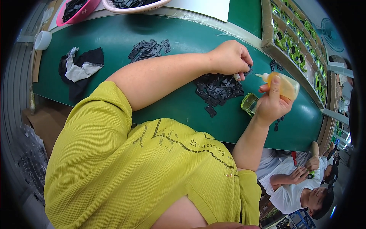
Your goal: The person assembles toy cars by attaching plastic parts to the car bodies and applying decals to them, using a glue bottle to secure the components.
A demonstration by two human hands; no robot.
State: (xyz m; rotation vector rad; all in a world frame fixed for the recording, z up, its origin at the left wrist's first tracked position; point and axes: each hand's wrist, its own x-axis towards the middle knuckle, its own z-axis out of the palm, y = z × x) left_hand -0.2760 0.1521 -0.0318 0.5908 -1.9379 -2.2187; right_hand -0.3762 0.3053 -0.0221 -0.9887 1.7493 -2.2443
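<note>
My left hand (230,59) reaches across the bench with its fingers pinched on a small black plastic piece (248,70), mostly hidden by the fingertips. Something pale (237,77) shows at one finger. In my right hand (272,105) is a clear squeeze bottle (288,87) of amber liquid, tilted so its thin nozzle points at the piece, a small gap away. Beneath my left hand lies a heap of black plastic pieces (219,89). A transparent yellow-green frame-like part (249,104) rests beside my right hand.
Another pile of black pieces (146,49) and a black-and-white cloth (82,68) lie on the green bench (167,99). Behind stand a pink basin (82,15), a pale basket (133,8) and a white cup (43,40). A cardboard tray (295,70) holds green parts. A co-worker (297,187) sits at right.
</note>
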